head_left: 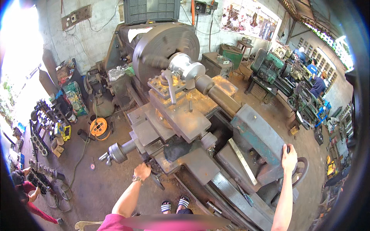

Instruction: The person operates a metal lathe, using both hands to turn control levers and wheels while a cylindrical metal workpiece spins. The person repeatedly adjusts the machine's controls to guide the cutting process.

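A large lathe fills the middle of the head view. Blurred jaws show on its big chuck point(148, 46), and a shiny metal cylinder point(179, 63) sits in it, its near end against the tailstock quill point(221, 98). Beside the cylinder stands the tool post point(163, 86) on the carriage. My left hand point(142, 171) is closed around the rim of the carriage handwheel point(157, 180), below the cross-slide crank point(116, 153). At the end of the tailstock point(258, 133), my right hand point(289, 157) wraps around a dark handle by the tailstock handwheel point(303, 169).
A flat metal bar point(242, 161) leans on the tailstock base. An orange cable reel point(99, 128) lies on the floor at left, with its cable trailing forward. One person point(31, 188) crouches at lower left by engine parts. Several people work near a green lathe point(269, 67) at far right.
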Available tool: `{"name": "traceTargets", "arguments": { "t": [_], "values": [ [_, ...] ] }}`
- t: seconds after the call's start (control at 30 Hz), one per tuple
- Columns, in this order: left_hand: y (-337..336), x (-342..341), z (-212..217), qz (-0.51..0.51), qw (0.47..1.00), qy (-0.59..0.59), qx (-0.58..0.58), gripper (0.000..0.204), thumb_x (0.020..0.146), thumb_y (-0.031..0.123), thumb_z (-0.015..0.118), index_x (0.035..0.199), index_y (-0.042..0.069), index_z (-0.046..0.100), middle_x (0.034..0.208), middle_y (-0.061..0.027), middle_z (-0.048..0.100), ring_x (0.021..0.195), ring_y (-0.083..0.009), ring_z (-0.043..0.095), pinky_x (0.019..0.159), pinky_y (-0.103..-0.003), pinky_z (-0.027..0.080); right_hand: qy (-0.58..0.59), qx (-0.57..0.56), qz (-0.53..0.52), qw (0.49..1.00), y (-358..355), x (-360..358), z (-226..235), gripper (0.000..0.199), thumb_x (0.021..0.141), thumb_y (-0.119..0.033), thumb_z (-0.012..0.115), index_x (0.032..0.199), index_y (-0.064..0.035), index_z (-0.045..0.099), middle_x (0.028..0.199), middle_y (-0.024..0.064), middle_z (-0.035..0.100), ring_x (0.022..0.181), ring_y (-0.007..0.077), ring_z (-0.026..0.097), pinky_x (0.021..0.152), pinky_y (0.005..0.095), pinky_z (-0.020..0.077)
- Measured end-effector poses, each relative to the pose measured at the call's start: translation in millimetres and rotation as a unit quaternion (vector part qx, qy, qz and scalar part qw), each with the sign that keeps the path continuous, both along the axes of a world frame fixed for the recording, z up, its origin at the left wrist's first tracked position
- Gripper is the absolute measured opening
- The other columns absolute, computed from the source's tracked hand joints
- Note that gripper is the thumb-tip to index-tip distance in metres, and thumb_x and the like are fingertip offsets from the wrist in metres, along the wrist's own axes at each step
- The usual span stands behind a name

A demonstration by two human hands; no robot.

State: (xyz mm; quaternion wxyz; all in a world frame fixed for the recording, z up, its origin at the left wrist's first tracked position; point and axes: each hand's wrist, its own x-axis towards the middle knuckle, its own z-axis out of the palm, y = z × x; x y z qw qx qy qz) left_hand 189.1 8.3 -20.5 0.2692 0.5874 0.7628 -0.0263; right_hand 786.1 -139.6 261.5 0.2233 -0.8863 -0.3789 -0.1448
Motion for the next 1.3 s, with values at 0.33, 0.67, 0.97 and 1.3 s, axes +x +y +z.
{"name": "traceTargets", "arguments": {
  "t": [0.33, 0.67, 0.97, 1.3],
  "values": [
    [7.1, 0.7, -0.7, 0.027, 0.999, -0.021, 0.041, 0.048, 0.086, 0.039, 0.052, 0.102, -0.004, 0.068, 0.105, -0.0277, 0.065, 0.104, -0.0410, 0.062, 0.090, -0.047, 0.049, -0.001, -0.014, -0.010, 1.000, 0.2, 2.1, -1.0, 0.043, 0.094, -0.042, 0.050, 0.111, -0.0043, 0.062, 0.111, 0.0212, 0.063, 0.107, 0.0378, 0.058, 0.092, 0.0437, 0.0433],
    [6.7, -1.9, -2.0, 0.056, 0.998, -0.020, 0.029, 0.049, 0.084, 0.039, 0.052, 0.101, -0.003, 0.069, 0.103, -0.0271, 0.065, 0.103, -0.0398, 0.063, 0.091, -0.046, 0.049, 0.013, -0.023, -0.005, 1.000, -0.4, 8.3, -6.1, 0.044, 0.094, -0.043, 0.049, 0.111, -0.0042, 0.061, 0.113, 0.0187, 0.064, 0.108, 0.0369, 0.058, 0.093, 0.0433, 0.0433],
    [5.5, -2.9, 5.2, 0.053, 0.998, -0.033, 0.015, 0.050, 0.085, 0.041, 0.052, 0.105, -0.002, 0.068, 0.105, -0.0273, 0.065, 0.103, -0.0414, 0.062, 0.090, -0.047, 0.049, 0.011, -0.011, 0.008, 1.000, 0.9, 7.3, -4.2, 0.041, 0.093, -0.041, 0.051, 0.108, -0.0035, 0.062, 0.108, 0.0203, 0.064, 0.103, 0.0381, 0.059, 0.089, 0.0448, 0.0447],
    [5.3, -3.7, -0.3, 0.054, 0.998, -0.036, 0.013, 0.047, 0.086, 0.037, 0.051, 0.101, -0.005, 0.067, 0.105, -0.0278, 0.064, 0.104, -0.0420, 0.062, 0.092, -0.047, 0.048, -0.001, -0.014, 0.006, 1.000, 1.9, 5.4, -2.4, 0.042, 0.095, -0.042, 0.049, 0.110, -0.0050, 0.062, 0.109, 0.0205, 0.065, 0.104, 0.0384, 0.059, 0.090, 0.0450, 0.0442]
  ]
}}
